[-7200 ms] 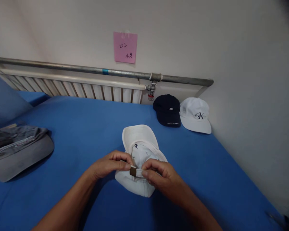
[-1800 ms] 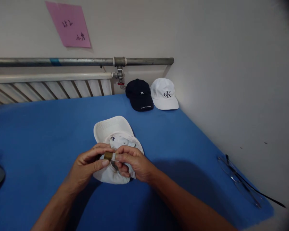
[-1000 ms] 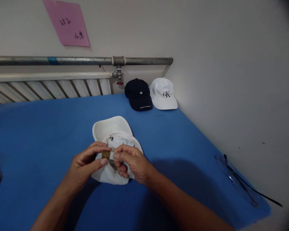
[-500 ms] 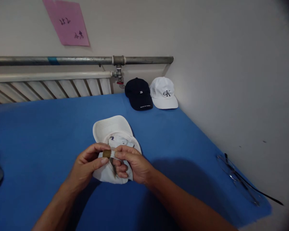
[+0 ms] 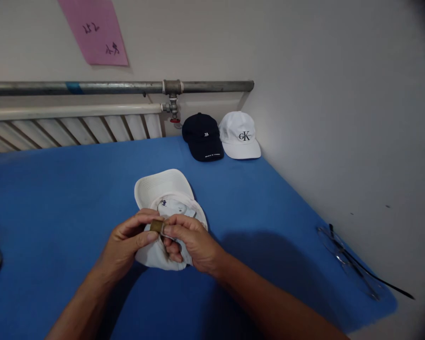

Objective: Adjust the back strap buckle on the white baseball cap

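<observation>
A white cap (image 5: 161, 186) lies upside down on the blue surface (image 5: 74, 189), brim pointing away from me. Both hands work at its back strap. My left hand (image 5: 127, 241) pinches the brass buckle (image 5: 156, 226) between thumb and forefinger. My right hand (image 5: 189, 241) pinches the white strap just right of the buckle, its other fingers curled into the cap's rear opening. The near part of the cap is hidden under my hands.
A dark navy cap (image 5: 202, 137) and a white lettered cap (image 5: 238, 136) sit in the far corner by the wall. Glasses (image 5: 354, 264) lie at the right edge. A pipe (image 5: 109, 87) and radiator (image 5: 74, 127) run along the back; a pink note (image 5: 95, 30) hangs above.
My hands have stayed on the buckle and strap, shifting only slightly; the buckle has tilted a little. Compared with the earliest frame the view has turned right, and the grey cap at left is gone from sight.
</observation>
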